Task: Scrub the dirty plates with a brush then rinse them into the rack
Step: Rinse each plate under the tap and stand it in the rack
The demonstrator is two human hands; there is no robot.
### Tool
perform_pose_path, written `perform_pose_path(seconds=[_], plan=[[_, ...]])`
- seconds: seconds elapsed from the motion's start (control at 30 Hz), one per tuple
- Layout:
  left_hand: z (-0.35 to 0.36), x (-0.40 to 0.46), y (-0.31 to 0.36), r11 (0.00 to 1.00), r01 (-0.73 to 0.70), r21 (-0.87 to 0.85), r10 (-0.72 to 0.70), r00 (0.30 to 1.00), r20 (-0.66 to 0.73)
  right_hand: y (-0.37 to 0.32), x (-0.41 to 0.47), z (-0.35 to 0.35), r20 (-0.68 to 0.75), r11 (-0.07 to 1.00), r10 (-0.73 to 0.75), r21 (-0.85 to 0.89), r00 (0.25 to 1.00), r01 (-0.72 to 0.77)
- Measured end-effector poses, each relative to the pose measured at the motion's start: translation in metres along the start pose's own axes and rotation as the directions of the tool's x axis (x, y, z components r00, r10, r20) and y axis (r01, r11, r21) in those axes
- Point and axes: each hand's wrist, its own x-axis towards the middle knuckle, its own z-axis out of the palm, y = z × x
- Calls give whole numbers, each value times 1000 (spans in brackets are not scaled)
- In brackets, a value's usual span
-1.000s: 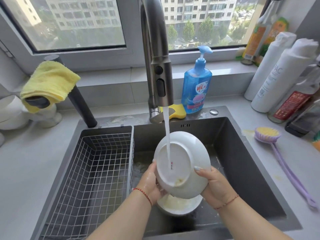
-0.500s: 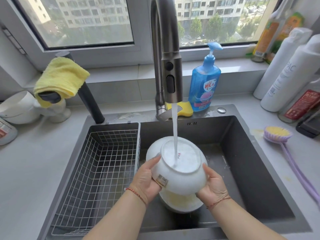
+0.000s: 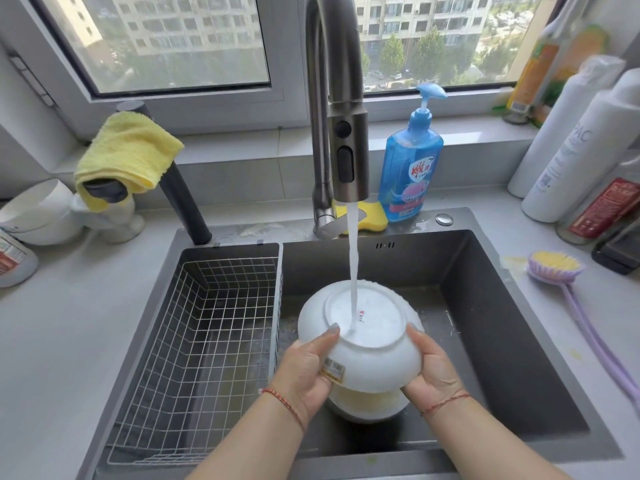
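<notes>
We hold a white plate (image 3: 363, 341) upside down over the sink (image 3: 485, 323), directly under the faucet (image 3: 346, 140). The water stream (image 3: 353, 271) falls on its flat base, near the edge closest to us. Our left hand (image 3: 304, 368) grips the left side of the plate, with the thumb lying on the base ring and a small sticker just beside the palm. Our right hand (image 3: 429, 368) grips the right side, the thumb pressed on the curved wall. Under the plate a second plate (image 3: 363, 405) rests on the sink floor; its inside looks yellowish, maybe from food rests, but most of it is covered.

To the left, inside the sink, sits the wire rack (image 3: 194, 341). On the counter at the right lies a purple brush (image 3: 561, 268) with yellow bristles, well apart from our hands. Behind the faucet we see a yellow sponge (image 3: 374, 216) and a blue soap bottle (image 3: 408, 168). A yellow cloth (image 3: 128, 154) hangs on a dark handle at the left.
</notes>
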Motion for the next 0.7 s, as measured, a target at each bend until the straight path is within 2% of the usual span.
perform_pose_path(seconds=[0.2,0.3,0.4,0.47,0.57,0.63,0.7], plan=[[3,1,-15,998,-35,48,41,991,-130,-13,-8,-1,-19,993,-34,-116,999,31],[-1,4,-19,971,-31,237,77,979,-187,-18,-13,1,-4,950,-129,-288,992,122],[-5,8,-15,885,22,465,78,978,-195,-23,-21,5,25,812,-262,-535,965,234],[-3,8,-7,877,18,480,60,987,-148,-18,-25,11,37,614,-348,-746,937,257],[10,0,7,937,43,346,-34,999,-31,-4,-29,18,185,205,-429,-933,884,295],[17,0,12,965,57,256,-77,995,68,9,-28,18,361,-93,-398,-930,844,355],[19,7,10,987,15,159,-31,995,95,22,-25,16,563,-392,-318,-811,763,435]])
